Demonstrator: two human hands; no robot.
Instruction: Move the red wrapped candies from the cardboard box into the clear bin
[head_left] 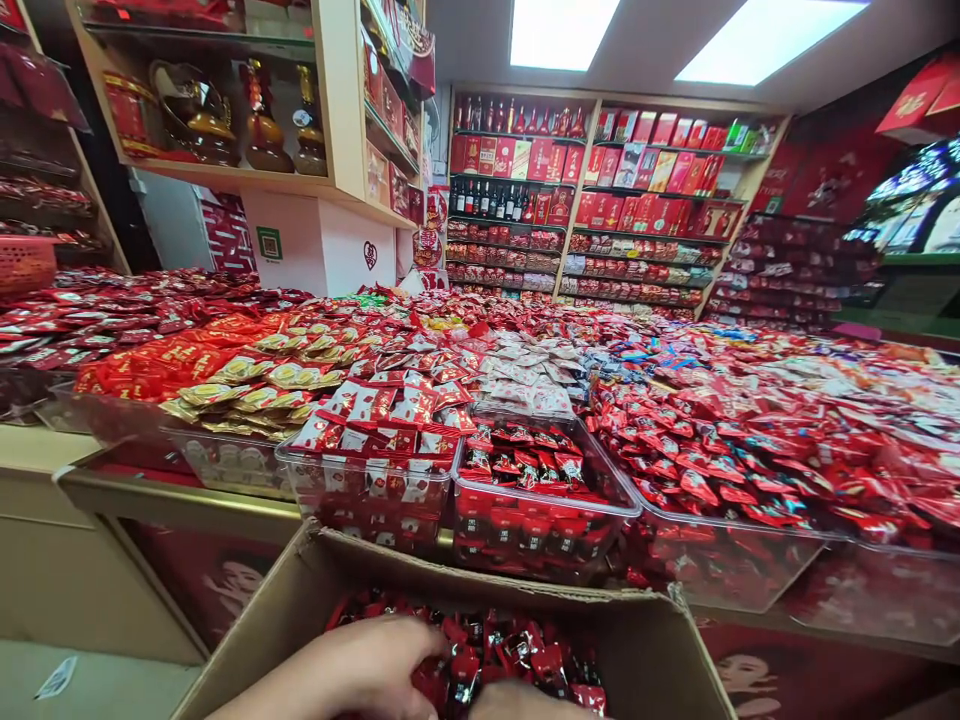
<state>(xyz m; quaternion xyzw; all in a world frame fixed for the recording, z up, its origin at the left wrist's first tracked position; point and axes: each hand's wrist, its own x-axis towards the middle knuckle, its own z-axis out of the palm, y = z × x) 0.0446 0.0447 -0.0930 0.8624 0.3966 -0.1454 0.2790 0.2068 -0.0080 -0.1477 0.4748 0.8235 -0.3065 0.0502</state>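
Bare left forearm [296, 675], bare grip [382, 657]

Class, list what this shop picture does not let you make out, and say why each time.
All in the head view:
- Left hand: its grip, hidden where fingertips sink among small shiny red wrapped packets.
- Right hand: mostly cut off by the lower edge, and blurred.
- Open brown cardboard box: floor covered by packets; near side cut off below.
- Dark bottles with white labels: label print too small.
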